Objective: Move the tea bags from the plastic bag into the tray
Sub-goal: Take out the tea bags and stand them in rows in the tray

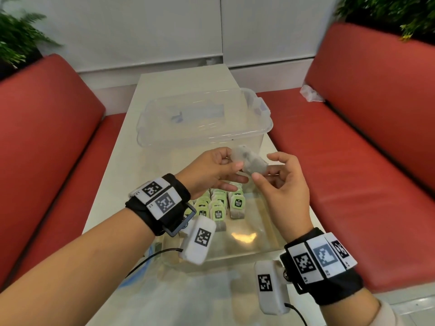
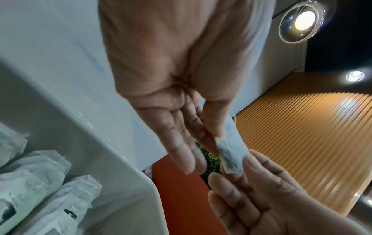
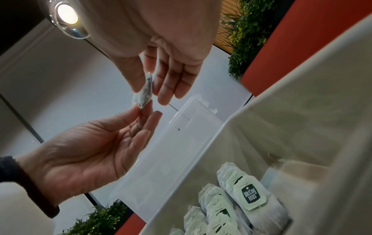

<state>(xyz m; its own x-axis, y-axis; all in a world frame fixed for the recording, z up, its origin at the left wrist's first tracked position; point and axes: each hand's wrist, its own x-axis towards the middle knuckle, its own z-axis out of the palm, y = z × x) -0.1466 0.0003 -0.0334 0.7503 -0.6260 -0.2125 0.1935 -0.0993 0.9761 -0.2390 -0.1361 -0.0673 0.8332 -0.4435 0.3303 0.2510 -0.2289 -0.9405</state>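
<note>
While both hands hover above a pale surface [image 1: 169, 85] between two red benches, they hold one tea bag [image 1: 249, 161] between them. On the far left, a green plant [image 1: 16, 41] sits behind the left bench [image 1: 47, 128]. The left hand [image 1: 209, 170] reaches in from the left, with black wrist straps carrying square coded tags. Its thumb and first finger pinch the left end of the tea bag, while the other fingers [image 1: 231, 178] lie straight. In the left wrist view, the tea bag [image 2: 231, 152] looks thin, pale and translucent with dark tea inside. Below the hands, the tray [image 1: 259, 245] is a clear container near the viewer, and rows of tea bags with green labels [image 1: 217, 205] stand in its left part. Just beyond the hands, a second clear plastic box [image 1: 204, 135] sits farther along the surface. At the near edge, crinkled clear plastic [image 1: 188, 300] lies blurred; I cannot tell whether it is the bag. The right hand [image 1: 284, 187] comes in from the right, its thumb and fingertips pinching the right end of the same tea bag, with the remaining fingers loosely curled. Farther right, a crumpled white wrapper [image 1: 310, 91] rests on the right bench [image 1: 367, 161], with another plant [image 1: 388, 12] behind it.
</note>
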